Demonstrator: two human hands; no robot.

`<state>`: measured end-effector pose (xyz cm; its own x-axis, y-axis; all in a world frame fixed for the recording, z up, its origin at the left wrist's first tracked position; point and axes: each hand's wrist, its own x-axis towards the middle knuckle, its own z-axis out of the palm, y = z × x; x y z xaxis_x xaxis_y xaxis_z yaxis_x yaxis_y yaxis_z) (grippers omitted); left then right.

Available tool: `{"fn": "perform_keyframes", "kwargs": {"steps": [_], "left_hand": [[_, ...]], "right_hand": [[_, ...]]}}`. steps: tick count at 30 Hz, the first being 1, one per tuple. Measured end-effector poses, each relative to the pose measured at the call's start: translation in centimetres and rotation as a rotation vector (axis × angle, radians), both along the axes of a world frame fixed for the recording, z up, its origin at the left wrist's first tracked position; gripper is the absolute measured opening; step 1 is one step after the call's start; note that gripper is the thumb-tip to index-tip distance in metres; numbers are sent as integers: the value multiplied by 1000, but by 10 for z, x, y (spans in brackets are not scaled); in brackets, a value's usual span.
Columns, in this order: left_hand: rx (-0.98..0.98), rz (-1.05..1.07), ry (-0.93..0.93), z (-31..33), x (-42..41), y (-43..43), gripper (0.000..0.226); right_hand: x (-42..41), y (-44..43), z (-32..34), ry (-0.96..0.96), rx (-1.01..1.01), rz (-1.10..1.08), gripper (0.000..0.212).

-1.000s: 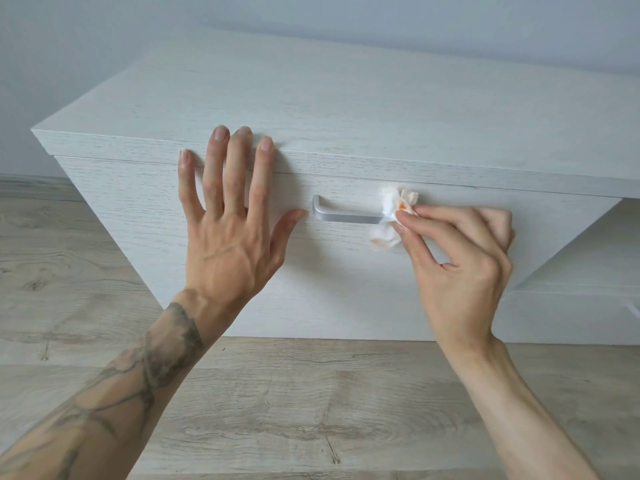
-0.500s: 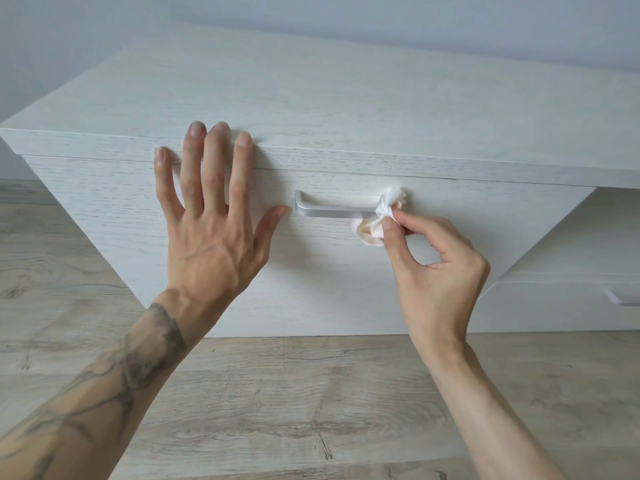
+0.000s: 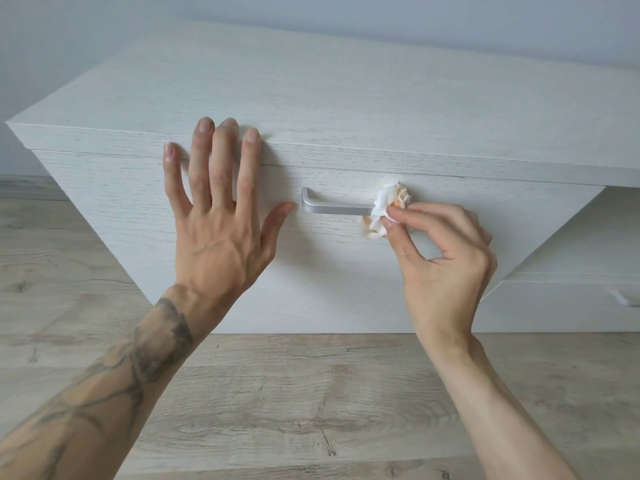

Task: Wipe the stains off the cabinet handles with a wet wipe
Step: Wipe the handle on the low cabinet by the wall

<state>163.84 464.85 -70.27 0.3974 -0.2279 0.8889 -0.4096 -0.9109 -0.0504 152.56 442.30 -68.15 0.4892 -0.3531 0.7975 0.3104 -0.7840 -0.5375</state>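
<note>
A silver bar handle (image 3: 334, 206) sits on the front of a pale wood-grain cabinet (image 3: 311, 98). My right hand (image 3: 446, 258) pinches a crumpled white wet wipe (image 3: 382, 211) with orange stains and presses it around the handle's right end, which the wipe hides. My left hand (image 3: 216, 216) lies flat against the cabinet front just left of the handle, fingers spread, fingertips at the top edge, thumb tip close to the handle's left end.
A lower cabinet section (image 3: 571, 289) with a second small handle (image 3: 623, 299) stands at the right. Light wood plank floor (image 3: 311, 393) runs below. A grey wall (image 3: 311, 15) is behind the cabinet.
My right hand and the wipe have shifted slightly along the handle's right end, going left and then back right. My left hand stays flat on the cabinet front. The view has moved a little.
</note>
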Motion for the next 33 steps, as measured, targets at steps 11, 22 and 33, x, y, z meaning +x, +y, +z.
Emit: {"fn": "perform_keyframes", "kwargs": {"steps": [11, 22, 33], "left_hand": [[19, 12, -43, -2, 3, 0, 80], [14, 5, -29, -1, 1, 1, 82], [14, 11, 10, 2, -4, 0, 83]], "right_hand": [[23, 61, 8, -130, -336, -62, 8], [17, 35, 7, -103, -330, -83, 8], [5, -9, 0, 30, 99, 102, 12]]}}
